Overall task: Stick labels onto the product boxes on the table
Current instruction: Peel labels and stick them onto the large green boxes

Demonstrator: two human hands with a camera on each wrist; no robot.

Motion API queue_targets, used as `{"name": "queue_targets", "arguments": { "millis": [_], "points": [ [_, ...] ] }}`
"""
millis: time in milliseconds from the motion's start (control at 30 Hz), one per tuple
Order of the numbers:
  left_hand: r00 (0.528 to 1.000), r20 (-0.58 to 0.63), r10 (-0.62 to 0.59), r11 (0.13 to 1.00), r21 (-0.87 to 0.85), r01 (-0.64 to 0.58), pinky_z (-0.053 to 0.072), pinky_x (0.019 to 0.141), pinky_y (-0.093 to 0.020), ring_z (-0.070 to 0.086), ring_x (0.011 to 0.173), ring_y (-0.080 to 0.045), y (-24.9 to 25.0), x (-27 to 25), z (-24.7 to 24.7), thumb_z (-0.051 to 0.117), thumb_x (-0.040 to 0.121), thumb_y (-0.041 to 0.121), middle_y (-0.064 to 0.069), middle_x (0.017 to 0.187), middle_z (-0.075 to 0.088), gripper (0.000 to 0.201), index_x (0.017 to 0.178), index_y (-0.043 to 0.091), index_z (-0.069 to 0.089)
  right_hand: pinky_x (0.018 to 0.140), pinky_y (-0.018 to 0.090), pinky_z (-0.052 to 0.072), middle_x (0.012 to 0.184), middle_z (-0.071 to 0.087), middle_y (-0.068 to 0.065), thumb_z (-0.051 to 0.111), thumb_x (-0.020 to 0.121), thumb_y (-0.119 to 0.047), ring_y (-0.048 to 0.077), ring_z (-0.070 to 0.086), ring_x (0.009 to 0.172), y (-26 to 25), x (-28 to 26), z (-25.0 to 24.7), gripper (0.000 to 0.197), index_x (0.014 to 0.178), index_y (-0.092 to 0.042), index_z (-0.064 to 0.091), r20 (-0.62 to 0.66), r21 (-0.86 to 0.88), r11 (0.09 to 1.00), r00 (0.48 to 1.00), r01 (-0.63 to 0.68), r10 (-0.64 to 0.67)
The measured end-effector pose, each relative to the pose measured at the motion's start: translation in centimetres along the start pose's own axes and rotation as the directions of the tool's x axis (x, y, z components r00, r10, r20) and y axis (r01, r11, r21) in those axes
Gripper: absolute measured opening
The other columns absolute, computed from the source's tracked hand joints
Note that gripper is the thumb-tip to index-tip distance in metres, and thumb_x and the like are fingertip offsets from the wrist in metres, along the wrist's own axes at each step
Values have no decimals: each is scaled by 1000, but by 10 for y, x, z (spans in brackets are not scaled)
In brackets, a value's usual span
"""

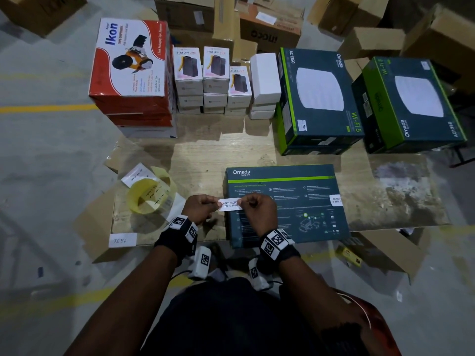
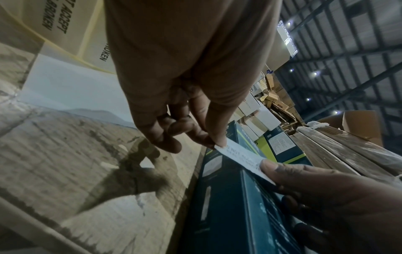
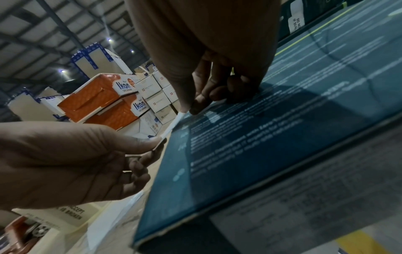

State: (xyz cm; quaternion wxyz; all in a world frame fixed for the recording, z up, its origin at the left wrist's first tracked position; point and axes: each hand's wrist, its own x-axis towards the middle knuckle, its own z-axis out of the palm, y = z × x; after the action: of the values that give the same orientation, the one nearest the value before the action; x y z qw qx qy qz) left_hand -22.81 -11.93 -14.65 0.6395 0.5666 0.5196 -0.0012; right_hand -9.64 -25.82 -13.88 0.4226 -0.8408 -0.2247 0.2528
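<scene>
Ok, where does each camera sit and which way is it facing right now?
Head: above, facing down at the table; both forearms and hands show.
Left wrist: along the left hand toward the label and warehouse roof; right hand opposite.
Right wrist: along the right hand across the Omada box; left hand opposite.
All three share the label, pinched at both ends.

The head view looks steeply down over the table (image 1: 195,155). Both wrist views sit low and close, facing each other across the label (image 2: 241,158).
</scene>
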Motion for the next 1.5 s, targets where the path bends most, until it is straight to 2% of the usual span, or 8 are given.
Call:
{"name": "queue_targets", "arguments": {
  "millis": [200, 567, 800, 967, 1133, 1267, 1367, 1500],
  "points": [
    [1000, 10, -19, 1000, 17, 19, 39, 42, -19, 47, 47, -18, -2, 4, 5, 76, 85, 10, -9, 67, 66, 5, 88, 13, 73, 61, 5, 43, 73, 74, 0, 81, 83, -16, 10, 66, 65, -4, 0, -1, 8, 78, -11, 77, -3, -54, 999, 1000, 2, -2],
    [999, -29, -31, 999, 6, 31, 41, 45, -13, 51, 43, 4, -4, 13, 25, 75, 85, 5, 7, 56, 63, 9, 93, 0, 75, 78, 41, 57, 65, 72, -2, 71, 78, -34, 20, 69, 64, -7, 2, -1, 18, 67, -20, 72, -1, -179, 980, 996, 90, -92],
    [990, -89, -105, 994, -1, 106, 49, 58, -25, 63, 64, -21, -1, 8, 32, 80, 81, 17, -6, 76, 71, 12, 86, 12, 70, 64, 31, 56, 61, 68, -5, 87, 74, -36, 13, 66, 59, -9, 11, -10, 32, 59, -21, 63, 8, -188, 981, 999, -49, 52],
    [988, -112, -105, 990, -109, 92, 53, 55, -38, 60, 52, -26, -2, -2, 36, 76, 84, 11, -15, 61, 69, 15, 71, 13, 70, 60, 29, 50, 61, 67, -1, 86, 73, -43, 16, 65, 60, -10, 18, -13, 41, 62, -12, 62, 3, -217, 971, 995, -97, 100],
    [1000, -11, -11, 997, -81, 10, 51, 60, -41, 56, 52, -24, -4, -8, 31, 75, 87, 26, -10, 54, 63, 23, 68, 13, 76, 54, 19, 44, 63, 66, -3, 89, 73, -32, 8, 60, 58, -7, 26, -22, 31, 68, -13, 65, 194, -270, 962, 977, -39, 94],
    [996, 91, 23, 984, 175, -38, 59, 73, -36, 68, 67, -19, 2, -13, 32, 79, 79, 46, -4, 72, 74, 32, 92, 17, 81, 49, 11, 37, 63, 60, -5, 92, 70, -22, 5, 54, 56, -7, 36, -31, 31, 75, -18, 61, 336, -294, 955, 938, 24, 80],
    [997, 76, 30, 915, 399, -58, 48, 64, -24, 70, 82, -21, 6, -20, 37, 77, 82, 44, -10, 90, 76, 36, 102, 15, 79, 54, 15, 38, 70, 60, -3, 92, 69, -17, 6, 53, 59, -8, 40, -35, 34, 86, -16, 62, 420, -300, 952, 905, 66, 69],
    [998, 22, 55, 908, 414, -59, 43, 57, -24, 67, 71, -19, 5, -25, 40, 74, 85, 45, -6, 72, 71, 35, 94, 12, 81, 60, 25, 46, 70, 63, -3, 90, 67, -5, 8, 57, 60, -16, 49, -47, 40, 93, -14, 62, 541, -351, 932, 832, 90, 123]
  ]
}}
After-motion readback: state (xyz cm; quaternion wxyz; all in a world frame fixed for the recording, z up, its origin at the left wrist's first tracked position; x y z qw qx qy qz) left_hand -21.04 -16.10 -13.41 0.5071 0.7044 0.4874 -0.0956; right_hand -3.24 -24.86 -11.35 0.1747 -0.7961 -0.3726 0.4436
